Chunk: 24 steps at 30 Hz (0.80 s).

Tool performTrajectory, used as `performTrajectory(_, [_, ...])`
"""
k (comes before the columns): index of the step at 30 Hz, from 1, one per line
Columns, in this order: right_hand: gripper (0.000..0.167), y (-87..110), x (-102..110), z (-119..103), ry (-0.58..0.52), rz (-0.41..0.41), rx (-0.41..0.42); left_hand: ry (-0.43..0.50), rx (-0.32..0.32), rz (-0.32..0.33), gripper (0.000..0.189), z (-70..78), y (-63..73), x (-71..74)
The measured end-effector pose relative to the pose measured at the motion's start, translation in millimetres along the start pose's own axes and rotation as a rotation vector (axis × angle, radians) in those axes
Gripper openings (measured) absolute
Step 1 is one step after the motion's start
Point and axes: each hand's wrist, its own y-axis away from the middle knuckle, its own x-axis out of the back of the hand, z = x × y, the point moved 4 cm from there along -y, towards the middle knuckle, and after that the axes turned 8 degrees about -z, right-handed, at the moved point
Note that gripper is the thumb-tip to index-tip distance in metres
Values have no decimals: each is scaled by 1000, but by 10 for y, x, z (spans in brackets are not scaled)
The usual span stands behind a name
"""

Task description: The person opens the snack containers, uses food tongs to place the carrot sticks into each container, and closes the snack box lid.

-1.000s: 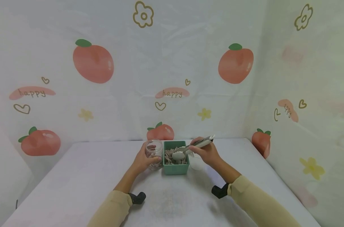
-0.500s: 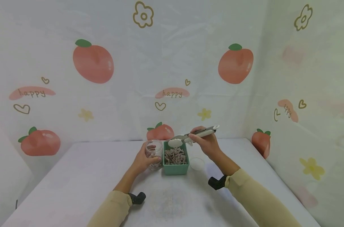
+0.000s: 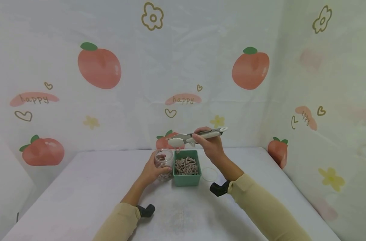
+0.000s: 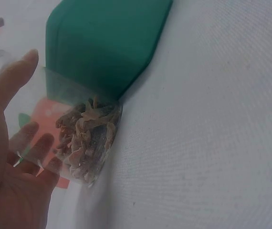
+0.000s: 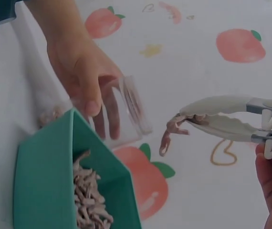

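My left hand (image 3: 151, 171) is wrapped around a clear jar (image 3: 164, 154) standing on the table. Brownish dried strips (image 4: 86, 138) lie in the bottom of the jar, as the left wrist view shows. Close to the jar's right side is a green box (image 3: 187, 181), partly filled with similar greyish-brown strips (image 5: 90, 202). My right hand (image 3: 212, 146) holds white-and-grey kitchen tongs (image 3: 176, 142) raised over the back of the box, their heads pointing left. A few strips (image 5: 167, 136) are pinched in the tong tips and dangle down, beyond the jar's open mouth in the right wrist view.
A clear round lid (image 3: 209, 174) lies on the white table (image 3: 183, 214) to the right of the box. A white backdrop (image 3: 128, 117) printed with fruit rises behind the table, with another side of it at the right.
My right hand has lifted the tongs out of the green box, then up and to the left, with strips in their tips. My left hand and the jar stay in place.
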Motion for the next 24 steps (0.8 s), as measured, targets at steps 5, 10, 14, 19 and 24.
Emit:
performTrajectory(5, [18,-57,-95,60,-95,20,45,12,12,-5,90,-7,-11,-5])
performTrajectory(10, [18,-64,-192,84,-181,29,28,13,66,9,93,-10,-15,2])
performTrajectory(14, [19,-48,-256,158,-228,40,-36,7,76,9,92,-9,-6,7])
performTrajectory(19, [19,-22,-308,279,-232,59,-89,27,54,1,88,-9,-5,8])
performTrajectory(24, [18,17,-349,361,-220,76,-113,17,54,9,92,-20,0,12])
